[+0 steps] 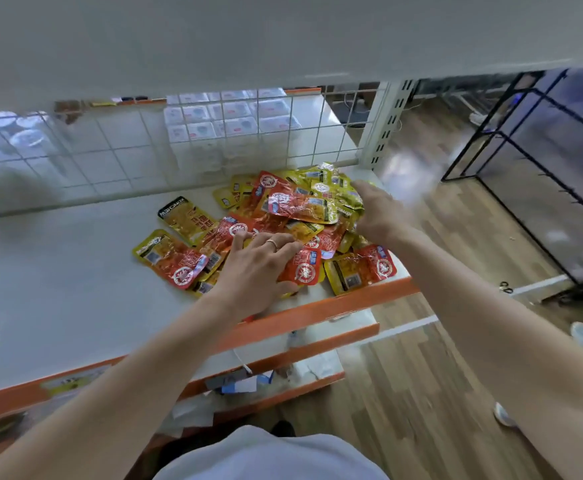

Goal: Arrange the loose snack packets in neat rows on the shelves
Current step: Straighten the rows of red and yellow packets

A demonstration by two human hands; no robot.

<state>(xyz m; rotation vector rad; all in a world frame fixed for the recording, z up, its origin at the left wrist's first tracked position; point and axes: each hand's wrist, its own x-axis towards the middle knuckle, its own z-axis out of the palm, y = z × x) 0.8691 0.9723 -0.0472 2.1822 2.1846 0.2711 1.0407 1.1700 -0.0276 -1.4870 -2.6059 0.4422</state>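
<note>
A loose heap of red and yellow snack packets lies at the right end of a white shelf with an orange front edge. My left hand, with a ring on one finger, lies on the near side of the heap, fingers spread flat over red packets. My right hand rests on the heap's right side, over yellow packets near the shelf's end; its fingertips are hidden among them. One yellow packet lies apart at the heap's left.
A white wire grid backs the shelf, with white boxes behind it. Lower orange-edged shelves hold scattered items. Wood floor and a black metal rack lie to the right.
</note>
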